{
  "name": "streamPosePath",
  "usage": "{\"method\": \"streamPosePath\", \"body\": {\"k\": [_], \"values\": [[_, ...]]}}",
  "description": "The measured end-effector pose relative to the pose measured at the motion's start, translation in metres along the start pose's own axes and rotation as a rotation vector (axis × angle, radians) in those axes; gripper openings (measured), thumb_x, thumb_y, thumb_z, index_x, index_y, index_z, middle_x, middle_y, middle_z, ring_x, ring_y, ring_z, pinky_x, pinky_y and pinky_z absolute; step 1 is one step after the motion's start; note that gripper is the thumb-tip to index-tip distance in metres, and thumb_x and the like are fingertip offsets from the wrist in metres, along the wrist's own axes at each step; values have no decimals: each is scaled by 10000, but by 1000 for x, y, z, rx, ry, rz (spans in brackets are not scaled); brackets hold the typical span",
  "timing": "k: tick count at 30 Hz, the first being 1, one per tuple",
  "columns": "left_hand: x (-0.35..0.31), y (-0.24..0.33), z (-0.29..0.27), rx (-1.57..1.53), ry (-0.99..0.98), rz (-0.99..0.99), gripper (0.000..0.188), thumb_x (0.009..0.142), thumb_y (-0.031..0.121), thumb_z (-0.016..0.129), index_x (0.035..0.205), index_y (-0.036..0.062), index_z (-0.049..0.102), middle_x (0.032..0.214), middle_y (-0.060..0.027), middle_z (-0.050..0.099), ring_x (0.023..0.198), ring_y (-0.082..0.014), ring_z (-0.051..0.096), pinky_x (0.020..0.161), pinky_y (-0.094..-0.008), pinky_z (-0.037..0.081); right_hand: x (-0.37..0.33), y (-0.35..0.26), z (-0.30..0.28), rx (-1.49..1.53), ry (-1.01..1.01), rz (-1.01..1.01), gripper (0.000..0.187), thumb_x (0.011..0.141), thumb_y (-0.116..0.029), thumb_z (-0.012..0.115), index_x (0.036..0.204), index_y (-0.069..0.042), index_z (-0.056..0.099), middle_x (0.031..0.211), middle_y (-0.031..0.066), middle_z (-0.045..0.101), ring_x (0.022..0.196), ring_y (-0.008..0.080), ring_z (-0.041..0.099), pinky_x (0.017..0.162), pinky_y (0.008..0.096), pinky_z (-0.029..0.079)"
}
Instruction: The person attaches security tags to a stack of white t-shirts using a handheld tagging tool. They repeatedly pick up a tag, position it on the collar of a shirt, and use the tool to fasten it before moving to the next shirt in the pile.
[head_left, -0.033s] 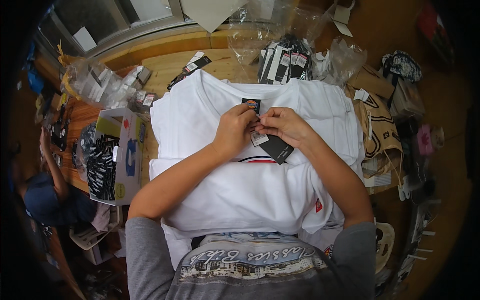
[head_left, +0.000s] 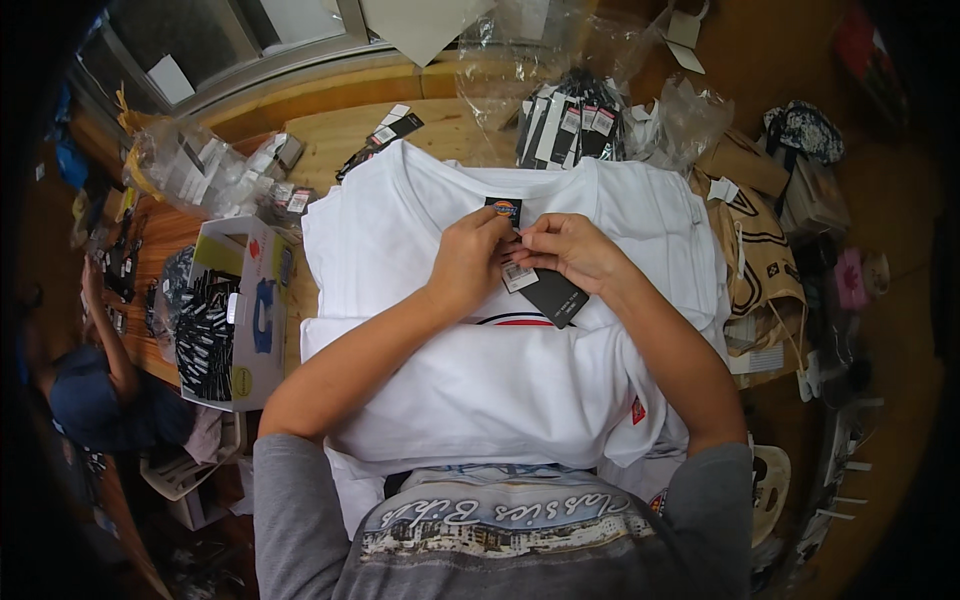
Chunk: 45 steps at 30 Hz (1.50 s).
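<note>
We are seeing the left hand and right hand pinching, as far as we can tell, the top of the black tag; the tag is lying over the white shirt. Other tags are lying beyond it.

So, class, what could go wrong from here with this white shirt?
The left hand and right hand meet by the black hang tag and partly cover it, so a slip might go unseen. The white shirt lies rumpled and could crease. Piled tags just beyond it might shift if it is tugged.
</note>
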<state>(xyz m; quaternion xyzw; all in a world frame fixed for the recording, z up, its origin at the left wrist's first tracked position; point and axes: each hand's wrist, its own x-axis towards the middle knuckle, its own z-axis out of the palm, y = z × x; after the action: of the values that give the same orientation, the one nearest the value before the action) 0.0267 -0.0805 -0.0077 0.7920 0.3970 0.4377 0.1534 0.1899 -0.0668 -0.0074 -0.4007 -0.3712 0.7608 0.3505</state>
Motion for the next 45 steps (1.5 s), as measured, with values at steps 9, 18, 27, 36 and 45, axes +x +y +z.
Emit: {"method": "streamPosePath", "body": {"k": [9, 18, 27, 36, 45], "values": [[11, -9, -9, -776, -142, -772, 93, 746, 69, 578, 779, -1, 525, 715, -63, 588, 662, -103, 557, 584, -205, 425, 3, -7, 11, -476, 100, -417, 217, 717, 22, 557, 933, 22, 552, 782, 85, 571, 675, 127, 569, 632, 210, 474], [6, -14, -8, -1089, -151, -861, 114, 736, 133, 611, 793, 49, 559, 714, -10, 570, 644, -77, 523, 589, -191, 396, 7, 1, 20, -442, 259, -513, 168, 728, 7, 552, 892, 5, 518, 757, 58, 559, 673, 104, 554, 621, 208, 451], [20, -12, -16, -1261, 6, -911, 161, 747, 186, 602, 817, 42, 576, 752, -15, 577, 656, -74, 517, 604, -184, 387, 12, -12, 41, -646, 259, -677, 243, 677, 8, 599, 910, 6, 532, 768, 74, 588, 670, 102, 558, 594, 210, 443], [29, -46, -52, 518, -121, -345, 492, 647, 328, 632, 1084, 142, 503, 1203, -74, 402, 1114, -263, 338, 864, -454, 269, 64, -100, 4, -675, 239, -295, 156, 737, -89, 582, 868, -4, 590, 720, 21, 582, 616, 98, 539, 590, 212, 445], [29, -66, -57, 597, -453, -432, 535, 684, 516, 510, 1136, 233, 469, 1210, -77, 377, 1156, -337, 270, 895, -570, 165, 98, -88, 23, -597, 140, -406, 137, 759, -65, 543, 868, 18, 552, 691, 35, 583, 612, 74, 533, 533, 181, 409]]}}
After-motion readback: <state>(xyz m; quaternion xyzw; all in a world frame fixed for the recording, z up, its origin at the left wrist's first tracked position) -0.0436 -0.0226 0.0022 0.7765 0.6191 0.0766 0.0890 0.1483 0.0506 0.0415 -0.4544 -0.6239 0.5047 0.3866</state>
